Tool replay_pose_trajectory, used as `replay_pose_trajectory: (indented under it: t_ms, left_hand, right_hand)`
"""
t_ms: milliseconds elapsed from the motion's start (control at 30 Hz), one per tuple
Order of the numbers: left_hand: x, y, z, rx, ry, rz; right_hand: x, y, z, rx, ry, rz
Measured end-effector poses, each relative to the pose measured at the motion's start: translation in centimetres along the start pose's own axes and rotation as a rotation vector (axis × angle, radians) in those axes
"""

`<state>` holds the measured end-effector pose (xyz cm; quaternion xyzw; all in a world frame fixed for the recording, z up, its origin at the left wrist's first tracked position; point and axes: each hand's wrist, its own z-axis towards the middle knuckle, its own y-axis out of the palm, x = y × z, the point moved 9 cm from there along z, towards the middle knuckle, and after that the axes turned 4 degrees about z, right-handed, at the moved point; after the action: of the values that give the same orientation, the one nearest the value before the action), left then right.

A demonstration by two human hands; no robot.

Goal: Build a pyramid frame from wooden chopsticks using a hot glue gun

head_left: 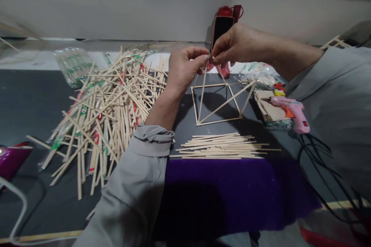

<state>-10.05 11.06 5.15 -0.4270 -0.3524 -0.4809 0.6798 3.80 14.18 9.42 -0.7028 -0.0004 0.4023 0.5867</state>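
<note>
A frame of thin wooden sticks (220, 120) stands on the dark table, with a four-sided base and sticks rising from its corners. My left hand (187, 65) pinches the top, where sticks meet, between thumb and fingers. Close beside it on the right, my right hand (232, 44) has its fingers pressed together at the same top point; what they hold is too small to make out. In front of the frame lies a row of loose sticks (223, 146).
A large pile of chopsticks (116, 108), some wrapped, covers the left. At right, a pink glue gun (290, 109) rests on cardboard (268, 110), its black cable trailing. A phone (222, 27) leans on a red bottle (225, 10). Purple cloth (232, 193) lies in front.
</note>
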Motion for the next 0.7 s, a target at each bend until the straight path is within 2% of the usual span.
replay_pose_trajectory:
  t_ms: [233,400,700]
  left_hand:
    - [-0.2,0.1,0.2,-0.027,-0.037,-0.011]
    - [-0.4,0.1,0.3,-0.053,-0.041,-0.009]
    - [-0.5,0.0,0.2,-0.066,-0.049,-0.014]
  right_hand:
    - [-0.4,0.1,0.0,-0.015,-0.021,0.01]
    - [-1.2,0.0,-0.4,0.024,-0.005,0.015]
    - [-0.5,0.2,0.2,0.007,-0.009,0.088]
